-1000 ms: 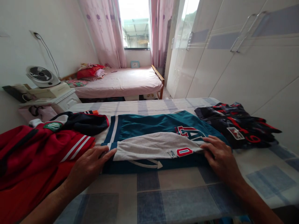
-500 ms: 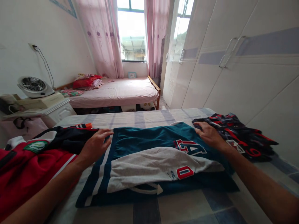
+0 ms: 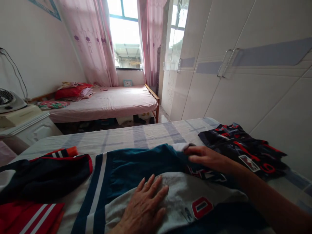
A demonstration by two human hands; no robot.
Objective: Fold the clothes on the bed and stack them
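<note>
A teal and grey top [image 3: 136, 165] with white stripes at its hem lies folded on the bed in front of me, its grey sleeve bearing a red "0" patch. My left hand [image 3: 146, 204] rests flat on that grey sleeve, fingers spread. At the top's far right edge, my right hand [image 3: 202, 156] has its fingers closed on the cloth, which is bunched up there. The right forearm and hand cover part of the lettering on the chest.
A folded black and red patterned garment [image 3: 243, 149] lies to the right. On the left are a dark jacket [image 3: 48, 178] and red clothing with white stripes [image 3: 36, 217]. Beyond the checked bed [image 3: 119, 136] stand a pink-covered bed [image 3: 117, 100] and a white wardrobe [image 3: 219, 97].
My left hand has moved from the striped hem onto the grey sleeve. My right hand has shifted left, taking hold of the top's far edge. The view has turned right.
</note>
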